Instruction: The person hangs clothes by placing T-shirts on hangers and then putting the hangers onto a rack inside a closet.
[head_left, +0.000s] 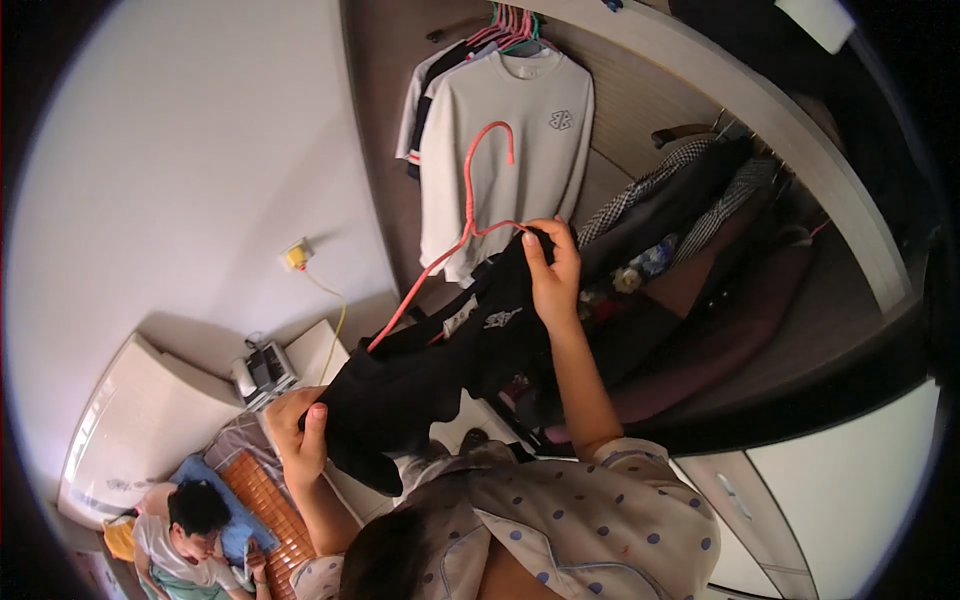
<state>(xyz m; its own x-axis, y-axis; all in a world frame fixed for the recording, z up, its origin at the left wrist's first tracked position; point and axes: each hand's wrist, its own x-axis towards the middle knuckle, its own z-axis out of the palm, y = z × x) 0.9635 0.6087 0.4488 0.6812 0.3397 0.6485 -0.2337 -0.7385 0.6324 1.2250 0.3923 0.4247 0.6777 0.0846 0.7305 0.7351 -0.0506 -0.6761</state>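
A black garment (420, 382) with a small light print on its front hangs between my two hands. A pink clothes hanger (427, 276) is partly inside its neck opening, and the hook points up. My left hand (296, 435) grips the black cloth at the lower left, thumb on top. My right hand (553, 277) pinches the garment's edge against the hanger's right arm. The cloth hides the lower part of the hanger. Just behind the hook hangs a white sweatshirt (510, 112) in the wardrobe.
More clothes (675, 247) hang on the right side of the open wardrobe. A yellow plug (297, 256) sits in a wall socket, its cord running down to a white bedside cabinet (319, 345). At the lower left, a person (187, 532) is on a bed with a mat (270, 510), holding a phone.
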